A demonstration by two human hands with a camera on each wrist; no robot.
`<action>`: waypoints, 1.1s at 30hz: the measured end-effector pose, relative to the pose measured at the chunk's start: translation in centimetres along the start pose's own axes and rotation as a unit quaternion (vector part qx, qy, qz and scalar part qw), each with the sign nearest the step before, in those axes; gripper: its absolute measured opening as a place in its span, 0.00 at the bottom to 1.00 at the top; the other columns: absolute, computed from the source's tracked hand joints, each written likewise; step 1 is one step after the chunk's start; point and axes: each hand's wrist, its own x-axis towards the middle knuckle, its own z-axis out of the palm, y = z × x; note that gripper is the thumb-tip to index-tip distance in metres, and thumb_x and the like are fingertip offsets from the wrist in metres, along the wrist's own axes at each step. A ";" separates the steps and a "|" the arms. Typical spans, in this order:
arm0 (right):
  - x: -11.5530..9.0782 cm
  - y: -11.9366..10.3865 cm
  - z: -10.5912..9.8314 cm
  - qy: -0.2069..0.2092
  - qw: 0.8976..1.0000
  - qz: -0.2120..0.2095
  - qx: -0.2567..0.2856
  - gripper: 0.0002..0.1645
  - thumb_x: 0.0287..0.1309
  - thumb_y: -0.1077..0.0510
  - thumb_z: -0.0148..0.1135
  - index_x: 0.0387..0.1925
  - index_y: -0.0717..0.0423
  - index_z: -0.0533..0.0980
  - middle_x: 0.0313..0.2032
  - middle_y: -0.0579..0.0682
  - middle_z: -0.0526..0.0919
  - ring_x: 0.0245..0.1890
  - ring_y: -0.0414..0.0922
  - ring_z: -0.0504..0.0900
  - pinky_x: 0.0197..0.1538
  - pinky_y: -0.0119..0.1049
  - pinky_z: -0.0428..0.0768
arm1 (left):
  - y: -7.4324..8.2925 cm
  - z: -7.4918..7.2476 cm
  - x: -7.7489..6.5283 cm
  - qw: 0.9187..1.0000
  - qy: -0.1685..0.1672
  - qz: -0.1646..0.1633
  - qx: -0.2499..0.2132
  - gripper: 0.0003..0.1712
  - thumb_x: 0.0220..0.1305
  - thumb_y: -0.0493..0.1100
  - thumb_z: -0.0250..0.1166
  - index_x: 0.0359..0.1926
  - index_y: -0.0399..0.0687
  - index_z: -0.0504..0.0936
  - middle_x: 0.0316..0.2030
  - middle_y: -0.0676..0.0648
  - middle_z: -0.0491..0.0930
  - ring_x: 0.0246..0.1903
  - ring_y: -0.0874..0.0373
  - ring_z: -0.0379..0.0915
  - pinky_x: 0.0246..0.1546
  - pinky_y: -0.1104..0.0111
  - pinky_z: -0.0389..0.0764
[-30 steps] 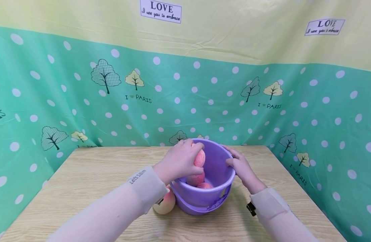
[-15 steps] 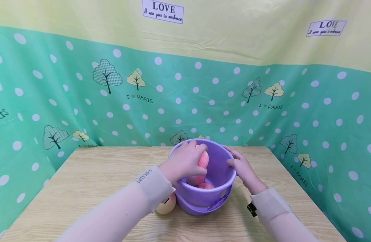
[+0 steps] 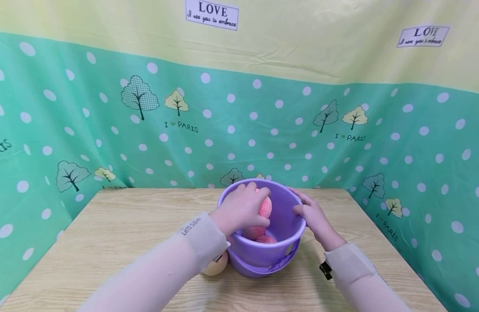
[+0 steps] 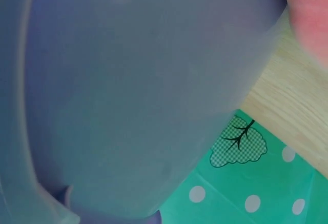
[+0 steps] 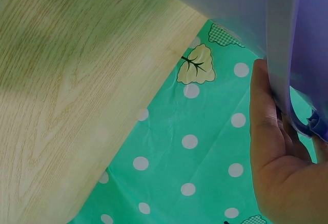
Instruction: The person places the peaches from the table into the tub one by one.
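Observation:
A purple bucket (image 3: 255, 255) stands on the table, its mouth tilted toward the head camera. My left hand (image 3: 241, 209) reaches over the rim and grips a pink peach (image 3: 265, 207) inside the mouth. Below that lie more pink peaches (image 3: 265, 239) at the bottom, partly hidden by the hand. My right hand (image 3: 314, 220) holds the far right rim, thumb inside and fingers outside, as the right wrist view shows the hand (image 5: 287, 167) at the rim. A pale peach (image 3: 216, 265) sits against the bucket's left side, half covered by my left sleeve.
The wooden table (image 3: 130, 234) extends around the bucket. A green and yellow polka-dot curtain (image 3: 270, 108) hangs behind and along both sides. The bucket's handle (image 3: 286, 260) hangs down at its front right.
My left hand, gripping the peach, has moved slightly right and lower into the bucket. The right hand keeps its hold on the rim.

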 end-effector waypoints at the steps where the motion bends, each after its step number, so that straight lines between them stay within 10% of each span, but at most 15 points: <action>1: 0.0 0.0 0.0 0.001 1.000 -0.001 -0.001 0.47 0.47 0.68 0.49 0.74 0.50 0.61 0.68 0.67 0.68 0.50 0.53 0.82 0.44 0.38 0.82 | 0.0 0.1 0.0 1.000 -0.001 -0.001 0.001 0.34 0.49 0.60 0.72 0.57 0.57 0.75 0.48 0.47 0.76 0.47 0.49 0.72 0.49 0.57 0.77; 33: 0.0 0.0 0.0 0.007 1.000 -0.001 -0.009 0.47 0.46 0.68 0.50 0.74 0.51 0.62 0.67 0.69 0.68 0.50 0.55 0.82 0.43 0.40 0.84 | -0.1 1.3 -0.1 1.000 -0.005 -0.004 0.010 0.37 0.49 0.62 0.72 0.60 0.56 0.74 0.47 0.47 0.75 0.45 0.49 0.72 0.47 0.58 0.78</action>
